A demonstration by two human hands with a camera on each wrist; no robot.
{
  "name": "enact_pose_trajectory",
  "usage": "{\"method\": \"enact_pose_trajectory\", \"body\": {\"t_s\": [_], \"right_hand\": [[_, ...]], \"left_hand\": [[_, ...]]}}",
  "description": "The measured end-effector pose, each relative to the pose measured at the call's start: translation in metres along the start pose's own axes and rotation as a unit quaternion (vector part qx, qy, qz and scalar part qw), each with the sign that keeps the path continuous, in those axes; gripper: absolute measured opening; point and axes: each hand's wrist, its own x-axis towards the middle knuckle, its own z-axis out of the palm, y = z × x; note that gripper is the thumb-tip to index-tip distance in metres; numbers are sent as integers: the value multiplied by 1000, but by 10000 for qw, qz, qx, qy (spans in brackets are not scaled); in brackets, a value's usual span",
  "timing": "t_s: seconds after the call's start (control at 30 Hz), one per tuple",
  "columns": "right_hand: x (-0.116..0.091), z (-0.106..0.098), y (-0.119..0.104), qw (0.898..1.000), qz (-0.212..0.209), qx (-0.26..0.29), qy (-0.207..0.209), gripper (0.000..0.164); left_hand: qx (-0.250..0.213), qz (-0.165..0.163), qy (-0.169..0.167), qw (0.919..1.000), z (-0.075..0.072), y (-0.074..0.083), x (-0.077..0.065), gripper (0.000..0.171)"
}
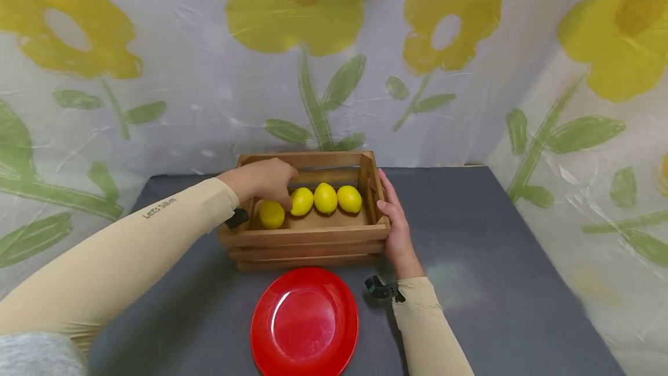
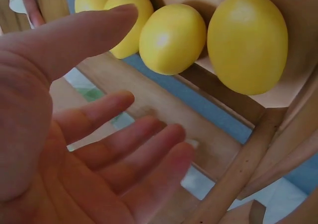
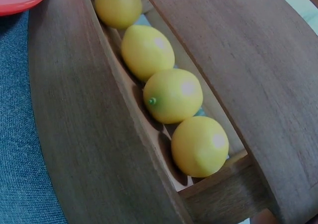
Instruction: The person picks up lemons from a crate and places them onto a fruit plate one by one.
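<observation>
Several yellow lemons [image 1: 325, 198] lie in a row inside a slatted wooden crate [image 1: 313, 237]. My left hand [image 1: 266, 181] reaches over the crate's left side, close above the lemons at that end. In the left wrist view its thumb and fingers are spread apart, with nothing held between them; whether it touches a lemon [image 2: 173, 39] I cannot tell. At the crate's right end, my right hand [image 1: 398, 225] holds the side, thumb over the rim and fingers along the outside. In the right wrist view the lemons [image 3: 173, 96] show between the crate's long sides.
A red plate [image 1: 308, 324] lies on the dark table [image 1: 496, 283] just in front of the crate. Behind and beside the table hangs a pale sheet [image 1: 209, 103] with painted yellow flowers. The crate stands near the table's back edge.
</observation>
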Motion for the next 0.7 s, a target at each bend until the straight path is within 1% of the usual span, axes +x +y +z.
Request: {"method": "enact_pose_trajectory", "body": {"t_s": [0.23, 0.43, 0.6, 0.7], "right_hand": [[1, 1, 2, 10000, -6, -63, -3, 69], [1, 0, 2, 10000, -22, -18, 36, 69], [2, -1, 2, 10000, -47, -16, 36, 69], [2, -1, 1, 10000, -71, -30, 50, 68]], "left_hand": [[33, -134, -373, 9992, 7, -2, 7, 80], [138, -252, -609, 9977, 8, 0, 12, 77], [214, -337, -757, 9963, 8, -1, 17, 74], [265, -394, -756, 9960, 9, -1, 19, 68]]}}
